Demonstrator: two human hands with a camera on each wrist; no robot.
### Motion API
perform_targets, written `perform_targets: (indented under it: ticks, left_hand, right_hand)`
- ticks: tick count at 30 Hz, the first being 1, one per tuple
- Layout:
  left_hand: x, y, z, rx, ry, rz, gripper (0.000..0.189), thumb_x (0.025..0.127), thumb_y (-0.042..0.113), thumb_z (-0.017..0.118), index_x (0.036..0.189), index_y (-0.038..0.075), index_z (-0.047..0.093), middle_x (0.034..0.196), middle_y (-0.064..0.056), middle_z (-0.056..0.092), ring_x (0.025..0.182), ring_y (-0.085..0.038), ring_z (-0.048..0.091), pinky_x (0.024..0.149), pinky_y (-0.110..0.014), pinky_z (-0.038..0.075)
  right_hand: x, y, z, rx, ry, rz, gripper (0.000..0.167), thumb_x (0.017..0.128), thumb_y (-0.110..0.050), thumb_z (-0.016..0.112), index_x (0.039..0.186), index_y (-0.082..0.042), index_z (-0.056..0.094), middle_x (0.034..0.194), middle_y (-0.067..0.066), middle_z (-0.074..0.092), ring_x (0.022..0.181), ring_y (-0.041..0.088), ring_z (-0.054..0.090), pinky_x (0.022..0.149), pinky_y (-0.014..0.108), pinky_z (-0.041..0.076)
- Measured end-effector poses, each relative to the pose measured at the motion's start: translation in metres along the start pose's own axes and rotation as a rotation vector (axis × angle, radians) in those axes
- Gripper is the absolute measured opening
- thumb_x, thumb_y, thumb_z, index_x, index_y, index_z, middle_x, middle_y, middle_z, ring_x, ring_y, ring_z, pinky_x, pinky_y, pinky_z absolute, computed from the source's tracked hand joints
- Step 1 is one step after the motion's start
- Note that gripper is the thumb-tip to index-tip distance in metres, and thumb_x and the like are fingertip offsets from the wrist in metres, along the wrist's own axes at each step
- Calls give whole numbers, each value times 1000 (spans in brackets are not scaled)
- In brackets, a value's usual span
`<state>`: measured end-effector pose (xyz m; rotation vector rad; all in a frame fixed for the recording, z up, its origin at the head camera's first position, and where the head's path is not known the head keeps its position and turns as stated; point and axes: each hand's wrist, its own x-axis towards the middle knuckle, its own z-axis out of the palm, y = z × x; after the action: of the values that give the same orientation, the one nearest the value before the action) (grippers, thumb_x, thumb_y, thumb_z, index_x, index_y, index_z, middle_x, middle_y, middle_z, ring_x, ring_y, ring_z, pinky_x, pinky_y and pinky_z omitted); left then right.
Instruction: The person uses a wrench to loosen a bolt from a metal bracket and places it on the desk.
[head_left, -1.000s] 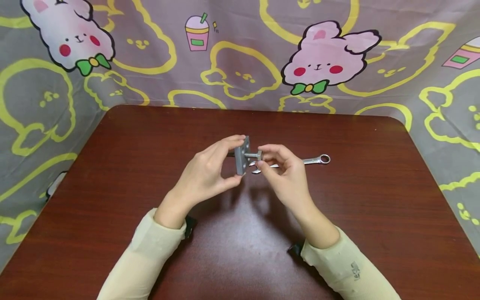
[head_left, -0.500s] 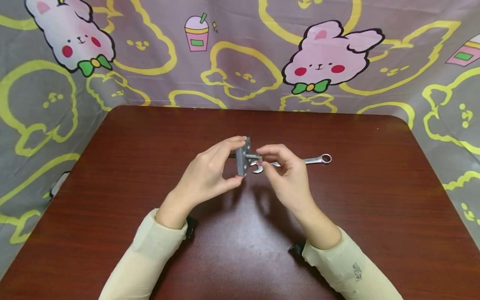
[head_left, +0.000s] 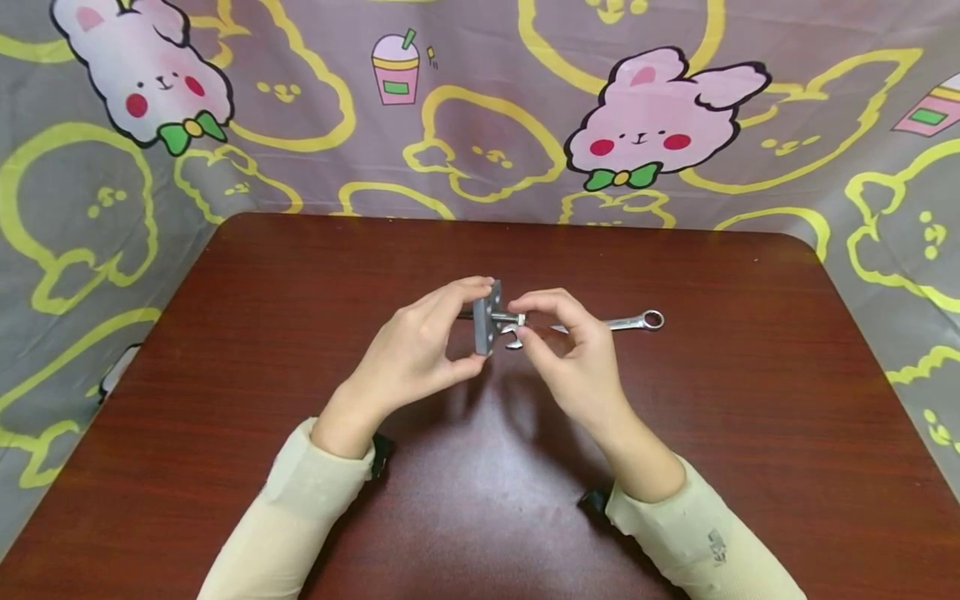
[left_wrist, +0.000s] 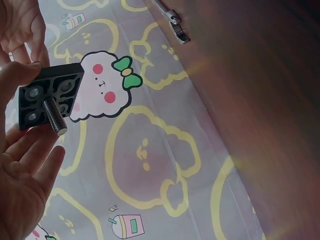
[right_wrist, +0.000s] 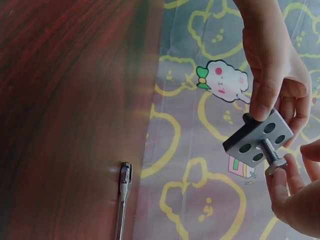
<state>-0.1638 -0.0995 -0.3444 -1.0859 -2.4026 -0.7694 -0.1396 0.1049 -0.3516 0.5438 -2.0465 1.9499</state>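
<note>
The left hand [head_left: 412, 343] grips a grey, rectangular holed plate [head_left: 482, 322] by its edges; the right hand [head_left: 576, 354] curls round the head of a silver threaded bolt [head_left: 507, 317] through it. Below, a shiny metal wrench [head_left: 626, 323] lies on the reddish-brown desk [head_left: 300, 275].

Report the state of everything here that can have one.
Grey square plate with holes: held up on edge.
Silver threaded metal bolt: through the plate, hexagonal end clear of it.
Silver metal wrench: lying unheld on the reddish-brown table.
Bare left hand: gripping the plate's edges.
Bare right hand: fingers bent at the hexagonal end; grip unclear.
</note>
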Motion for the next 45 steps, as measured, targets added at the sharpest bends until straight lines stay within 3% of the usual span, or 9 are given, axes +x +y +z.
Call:
perform_targets:
  ticks: [6, 11, 15, 20, 25, 33, 45]
  left_hand:
    - [-2, -3, 2, 11, -18, -17, 71, 68, 11, 85, 130, 1, 53, 137, -11, 61, 119, -24, 64, 93, -37, 57]
    - [-3, -4, 2, 15, -17, -28, 73, 67, 12, 86, 131, 0, 53, 137, -10, 61, 119, -24, 64, 94, -37, 56]
    - [-3, -4, 1, 28, 4, -22, 74, 66, 12, 87, 131, 0, 53, 137, -10, 61, 120, -24, 63, 95, -37, 56]
    - [-2, -5, 1, 50, 22, -6, 74, 66, 11, 87, 130, -2, 54, 136, -11, 61, 121, -24, 62, 98, -36, 54]
    - [-1, -4, 2, 66, 30, 12, 72, 66, 12, 87, 130, -2, 54, 136, -13, 61, 123, -25, 62, 101, -36, 53]
    - [0, -5, 3, 77, 40, 36, 71, 67, 10, 86, 128, -2, 54, 135, -14, 61, 123, -26, 61, 101, -36, 53]
    - [-1, -5, 3, 61, -34, -18, 70, 66, 10, 86, 128, 1, 54, 135, -12, 61, 123, -24, 62, 98, -37, 54]
  right_hand:
    - [-2, -2, -1, 5, -9, -5, 23, 84, 15, 63, 106, 8, 68, 101, -3, 69, 93, 10, 67, 71, 20, 58]
    - [-3, -4, -2, -1, -9, 4, 21, 84, 14, 63, 105, 9, 67, 98, -8, 69, 93, 7, 67, 73, 19, 59]
    - [-1, -1, -5, -39, 41, 45, 21, 85, 12, 65, 105, 9, 68, 100, 2, 71, 90, 5, 67, 71, 17, 58]
    - [3, 6, -8, -108, 57, 164, 23, 87, 6, 67, 110, 7, 67, 98, 20, 70, 83, 1, 64, 66, 15, 56]
    - [3, 11, -9, -128, 29, 229, 27, 87, 4, 68, 114, 6, 66, 95, 24, 69, 78, 1, 64, 66, 16, 55]
    - [6, 18, -6, -102, -34, 235, 25, 89, 1, 67, 114, 6, 65, 90, 23, 70, 72, 1, 64, 65, 17, 52]
    - [11, 21, -2, 9, -38, 308, 21, 92, -1, 64, 111, 8, 64, 77, -10, 68, 71, 6, 68, 64, 20, 54]
